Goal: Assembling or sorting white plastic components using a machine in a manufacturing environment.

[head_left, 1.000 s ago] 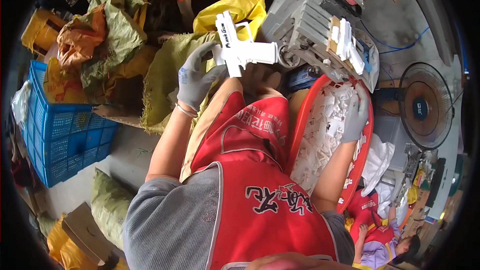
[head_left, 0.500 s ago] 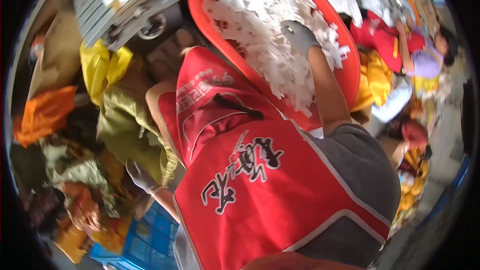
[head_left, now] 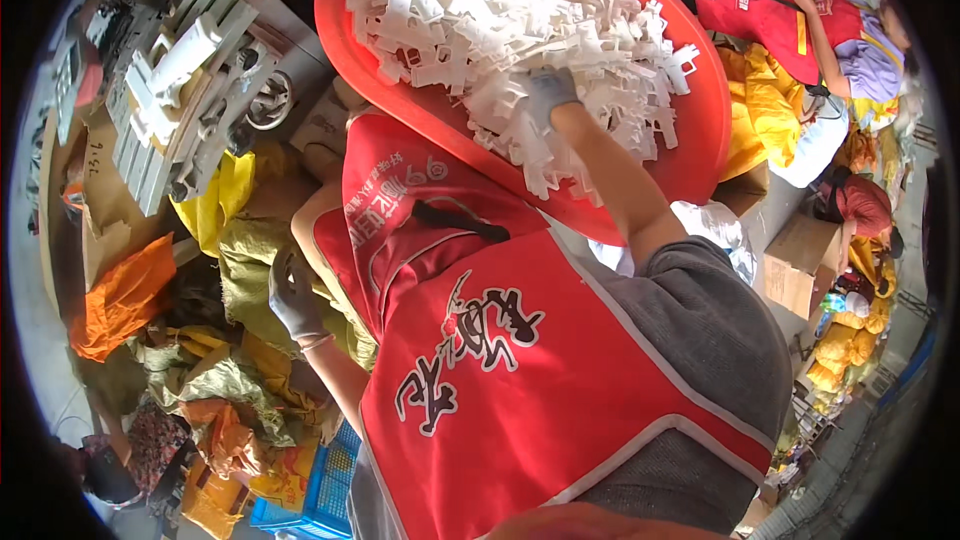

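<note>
The white plastic pieces (head_left: 610,50) lie heaped in the red tub (head_left: 700,155), in front of the wearer. The hands are well apart: the gloved right hand (head_left: 552,93) is in among the pieces at the near part of the heap, while the gloved left hand (head_left: 291,302) is beside the olive sack (head_left: 245,275), fingers bent. Caution: the pieces have frames and projecting arms; these can interlock, so a piece lifted quickly may drag others along. Pieces near the tub's rim may spill if the heap is disturbed. Glove fabric may catch on a projecting edge. The left hand may snag the loose sack if it moves without clearance. Visibility limits: the right fingertips merge with the bright, overexposed pieces, so whether they grip one cannot be told. The left hand's inner side is turned from view; whether it holds anything cannot be told. The tub's far end is cut off by the upper edge, and the lower layers are hidden.
</note>
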Motion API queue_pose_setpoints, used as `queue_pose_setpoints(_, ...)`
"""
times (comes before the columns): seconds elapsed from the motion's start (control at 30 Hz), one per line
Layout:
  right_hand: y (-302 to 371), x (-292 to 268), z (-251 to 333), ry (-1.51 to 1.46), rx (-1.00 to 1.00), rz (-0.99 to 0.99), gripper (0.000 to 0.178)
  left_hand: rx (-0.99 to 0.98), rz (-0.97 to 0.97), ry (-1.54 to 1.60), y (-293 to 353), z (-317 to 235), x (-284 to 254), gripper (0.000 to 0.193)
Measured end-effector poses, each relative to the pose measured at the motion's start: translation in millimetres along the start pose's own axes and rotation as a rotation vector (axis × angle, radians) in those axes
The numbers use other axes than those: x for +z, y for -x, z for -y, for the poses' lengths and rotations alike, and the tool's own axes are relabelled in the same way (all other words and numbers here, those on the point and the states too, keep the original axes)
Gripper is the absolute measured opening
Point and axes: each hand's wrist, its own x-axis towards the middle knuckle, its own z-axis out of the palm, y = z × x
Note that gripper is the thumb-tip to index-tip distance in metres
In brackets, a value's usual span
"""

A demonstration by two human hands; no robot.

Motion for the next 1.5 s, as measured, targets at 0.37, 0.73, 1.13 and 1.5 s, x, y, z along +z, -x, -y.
queue_pose_setpoints(0.37, -30, -57, -1, 0.023, -0.222, -0.378, 0.046, 0.081, 0.067, -0.049, -21, -12, 16, 0.026)
queue_pose_setpoints(0.73, -27, 34, 39, -0.300, 0.054, -0.310, 0.056, 0.206, -0.082, -0.113, -45, -68, -26, 0.025)
queue_pose_setpoints(1.13, 2, -97, 50, -1.472, -0.197, -0.209, 0.045, 0.672, -0.362, -0.249, -150, -155, -109, 0.037)
queue_pose_setpoints(1.5, 26, -263, 153, -1.369, -0.986, -0.441, 0.051, 0.554, -0.351, 0.036, -176, -149, -121, 0.035)
